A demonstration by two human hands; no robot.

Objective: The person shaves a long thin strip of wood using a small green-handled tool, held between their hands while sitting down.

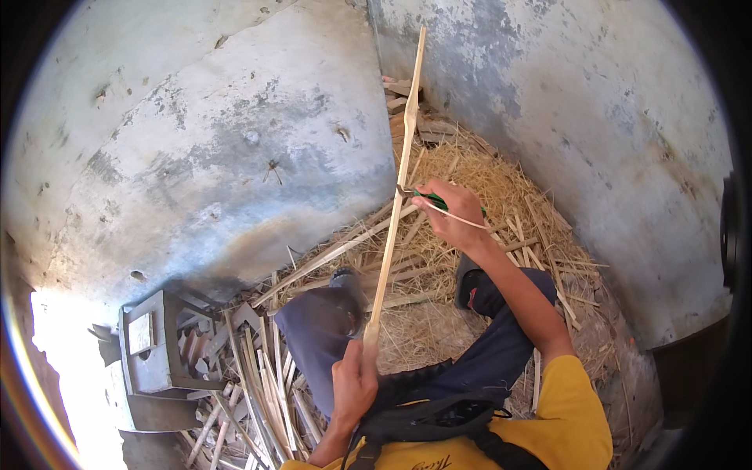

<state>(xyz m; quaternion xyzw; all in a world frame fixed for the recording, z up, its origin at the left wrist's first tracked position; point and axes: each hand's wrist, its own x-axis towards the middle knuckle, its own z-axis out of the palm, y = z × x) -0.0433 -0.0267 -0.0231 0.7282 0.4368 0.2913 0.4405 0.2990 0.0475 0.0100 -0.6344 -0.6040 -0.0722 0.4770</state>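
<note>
A long, pale wooden stick (389, 247), wider in places along its length, slants up from my lap toward the corner of the walls. My left hand (354, 381) is closed around its lower end. Farther up, my right hand (453, 211) grips a small green-handled blade tool (428, 198). Its dark metal head touches the stick near the middle; the exact shape of the edge is too small to tell. A thin pale curved strip (464, 219) runs below my right fingers, and I cannot tell whether it is a shaving or part of the tool.
Straw-like shavings (501, 188) heap up along the right wall (564, 102). Long wooden strips (270, 392) lie beside my left leg. A grey metal frame (160, 341) stands at the left by a bright opening. Wood scraps (435, 125) fill the far corner.
</note>
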